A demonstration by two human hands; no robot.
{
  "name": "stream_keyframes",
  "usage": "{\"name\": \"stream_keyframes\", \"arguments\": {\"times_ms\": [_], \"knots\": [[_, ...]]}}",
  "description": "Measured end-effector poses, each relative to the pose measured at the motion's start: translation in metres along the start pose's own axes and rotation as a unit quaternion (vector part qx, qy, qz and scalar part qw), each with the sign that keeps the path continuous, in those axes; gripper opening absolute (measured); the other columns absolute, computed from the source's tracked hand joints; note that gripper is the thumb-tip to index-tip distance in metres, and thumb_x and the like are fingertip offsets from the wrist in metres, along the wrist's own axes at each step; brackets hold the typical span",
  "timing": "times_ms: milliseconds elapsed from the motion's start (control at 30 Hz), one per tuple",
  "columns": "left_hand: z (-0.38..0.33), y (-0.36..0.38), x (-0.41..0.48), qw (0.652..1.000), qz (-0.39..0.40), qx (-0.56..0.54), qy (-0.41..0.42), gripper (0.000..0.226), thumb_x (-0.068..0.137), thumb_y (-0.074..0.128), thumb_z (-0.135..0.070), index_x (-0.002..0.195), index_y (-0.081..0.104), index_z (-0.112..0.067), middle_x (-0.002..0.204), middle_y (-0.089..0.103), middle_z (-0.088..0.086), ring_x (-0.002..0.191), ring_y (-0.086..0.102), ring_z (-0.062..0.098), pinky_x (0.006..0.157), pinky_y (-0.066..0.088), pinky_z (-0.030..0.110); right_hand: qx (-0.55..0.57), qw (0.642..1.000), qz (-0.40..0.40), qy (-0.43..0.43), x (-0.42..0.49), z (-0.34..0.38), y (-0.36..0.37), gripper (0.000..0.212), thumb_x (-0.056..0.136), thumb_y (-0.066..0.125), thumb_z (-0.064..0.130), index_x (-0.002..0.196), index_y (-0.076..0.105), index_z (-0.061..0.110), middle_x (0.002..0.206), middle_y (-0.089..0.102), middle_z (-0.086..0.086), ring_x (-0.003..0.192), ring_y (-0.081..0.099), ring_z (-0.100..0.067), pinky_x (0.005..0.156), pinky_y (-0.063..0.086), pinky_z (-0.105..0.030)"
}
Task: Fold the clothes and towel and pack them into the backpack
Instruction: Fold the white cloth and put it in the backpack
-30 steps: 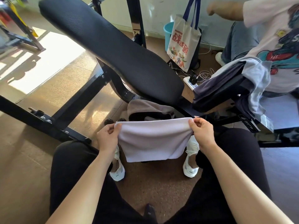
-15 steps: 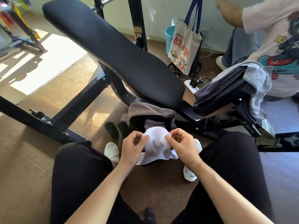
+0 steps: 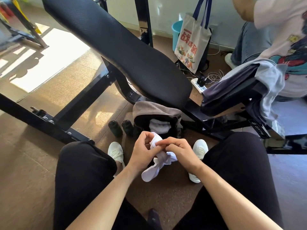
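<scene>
A small white cloth point(image 3: 157, 165) hangs bunched between my knees. My left hand point(image 3: 142, 150) and my right hand point(image 3: 181, 153) are pressed close together, each pinching its top edge. Just beyond them on the floor stands the open brown backpack point(image 3: 154, 110) with a folded white item point(image 3: 159, 127) inside. Grey and dark clothes point(image 3: 267, 80) lie draped over the bench seat at the right.
A black inclined workout bench point(image 3: 116, 47) spans the view above the backpack on a black steel frame point(image 3: 54, 125). Two dark bottles point(image 3: 121, 127) stand left of the backpack. A tote bag point(image 3: 192, 40), a power strip point(image 3: 198, 83) and a seated person point(image 3: 282, 30) are at the right.
A second ago I held the white cloth stretched wide between both hands. My hands have come together, and the cloth now hangs doubled and bunched below them.
</scene>
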State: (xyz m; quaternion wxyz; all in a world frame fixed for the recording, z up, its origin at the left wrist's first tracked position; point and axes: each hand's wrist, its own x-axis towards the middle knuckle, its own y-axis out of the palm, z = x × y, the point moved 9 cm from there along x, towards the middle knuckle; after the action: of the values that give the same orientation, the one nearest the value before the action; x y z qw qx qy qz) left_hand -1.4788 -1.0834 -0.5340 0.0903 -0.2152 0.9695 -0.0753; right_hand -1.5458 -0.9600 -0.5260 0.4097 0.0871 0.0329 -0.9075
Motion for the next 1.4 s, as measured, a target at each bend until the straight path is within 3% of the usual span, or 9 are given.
{"name": "stream_keyframes", "arguments": {"times_ms": [133, 400, 533, 633, 867, 1033, 1100, 1267, 1400], "knots": [[-0.007, -0.007, 0.005, 1.000, -0.009, -0.009, 0.015, 0.038, 0.085, 0.068, -0.007, 0.116, 0.062, -0.027, 0.088, 0.067, -0.010, 0.079, 0.063, 0.008, 0.068, 0.050, 0.019, 0.010, 1.000, -0.020, 0.008, 0.005, -0.007, -0.008, 0.034, 0.078, 0.050, 0.005, 0.102, 0.073, 0.003, 0.098, 0.073, -0.015, 0.094, 0.068, -0.021, 0.087, 0.055, -0.034], [-0.019, -0.037, 0.012, 0.987, -0.044, -0.153, 0.026, 0.027, 0.082, 0.055, -0.006, 0.076, 0.076, -0.023, 0.079, 0.064, 0.000, 0.081, 0.053, 0.019, 0.072, 0.043, 0.026, -0.169, 0.983, 0.015, 0.068, 0.014, -0.039, -0.018, 0.029, 0.071, 0.052, 0.019, 0.087, 0.075, 0.017, 0.090, 0.074, -0.011, 0.079, 0.062, -0.015, 0.072, 0.049, -0.034], [-0.023, -0.049, 0.012, 0.977, -0.065, -0.203, 0.021, 0.037, 0.084, 0.051, 0.003, 0.065, 0.071, -0.022, 0.073, 0.058, -0.002, 0.076, 0.049, 0.015, 0.068, 0.041, 0.023, -0.209, 0.976, 0.018, 0.056, 0.018, -0.041, -0.017, 0.023, 0.076, 0.061, 0.011, 0.094, 0.074, 0.019, 0.105, 0.074, 0.006, 0.101, 0.068, -0.013, 0.091, 0.053, -0.037], [-0.030, -0.053, 0.009, 0.967, -0.067, -0.247, 0.017, 0.054, 0.090, 0.042, 0.014, 0.061, 0.070, -0.022, 0.073, 0.060, -0.005, 0.073, 0.053, 0.008, 0.066, 0.046, 0.018, -0.312, 0.943, 0.092, 0.075, 0.018, -0.058, -0.004, 0.031, 0.078, 0.068, 0.016, 0.106, 0.073, 0.028, 0.136, 0.059, 0.010, 0.129, 0.049, -0.010, 0.111, 0.037, -0.041], [-0.024, -0.083, 0.012, 0.936, -0.089, -0.339, -0.005, 0.047, 0.089, 0.040, 0.007, 0.062, 0.068, -0.019, 0.075, 0.061, -0.001, 0.078, 0.059, 0.015, 0.076, 0.047, 0.030, -0.483, 0.846, 0.165, 0.152, 0.015, -0.099, 0.009, 0.059, 0.086, 0.068, 0.037, 0.142, 0.049, 0.040, 0.151, 0.041, 0.008, 0.132, 0.031, -0.026, 0.107, 0.027, -0.046], [-0.010, -0.101, 0.018, 0.926, -0.123, -0.356, -0.020, 0.028, 0.091, 0.054, -0.002, 0.084, 0.077, -0.017, 0.092, 0.069, 0.005, 0.091, 0.064, 0.024, 0.084, 0.050, 0.037, -0.478, 0.866, 0.112, 0.094, 0.019, -0.085, 0.005, 0.017, 0.087, 0.066, 0.042, 0.098, 0.060, 0.031, 0.112, 0.058, 0.004, 0.109, 0.046, -0.024, 0.094, 0.040, -0.048], [-0.005, -0.104, 0.020, 0.929, -0.122, -0.349, -0.029, 0.024, 0.089, 0.058, -0.007, 0.102, 0.077, -0.015, 0.105, 0.068, 0.010, 0.101, 0.064, 0.028, 0.089, 0.053, 0.038, -0.447, 0.888, 0.084, 0.070, 0.020, -0.079, 0.001, 0.025, 0.088, 0.066, 0.038, 0.081, 0.052, 0.018, 0.091, 0.059, 0.001, 0.091, 0.054, -0.023, 0.082, 0.048, -0.046], [-0.015, -0.112, 0.020, 0.956, -0.132, -0.263, 0.008, 0.051, 0.075, 0.056, -0.001, 0.115, 0.076, -0.026, 0.122, 0.065, 0.012, 0.112, 0.064, 0.023, 0.086, 0.056, 0.027, -0.362, 0.930, -0.007, 0.060, 0.021, -0.071, -0.015, 0.016, 0.085, 0.070, 0.018, 0.078, 0.058, 0.026, 0.073, 0.059, 0.005, 0.070, 0.052, -0.010, 0.067, 0.045, -0.029], [-0.011, -0.122, 0.020, 0.959, -0.184, -0.212, 0.025, 0.050, 0.079, 0.063, 0.006, 0.109, 0.078, -0.032, 0.124, 0.066, 0.010, 0.120, 0.062, 0.032, 0.098, 0.054, 0.041, -0.342, 0.937, 0.016, 0.067, 0.020, -0.070, -0.011, 0.031, 0.081, 0.058, 0.007, 0.091, 0.075, 0.031, 0.063, 0.059, 0.005, 0.058, 0.052, -0.006, 0.065, 0.047, -0.026]]}}
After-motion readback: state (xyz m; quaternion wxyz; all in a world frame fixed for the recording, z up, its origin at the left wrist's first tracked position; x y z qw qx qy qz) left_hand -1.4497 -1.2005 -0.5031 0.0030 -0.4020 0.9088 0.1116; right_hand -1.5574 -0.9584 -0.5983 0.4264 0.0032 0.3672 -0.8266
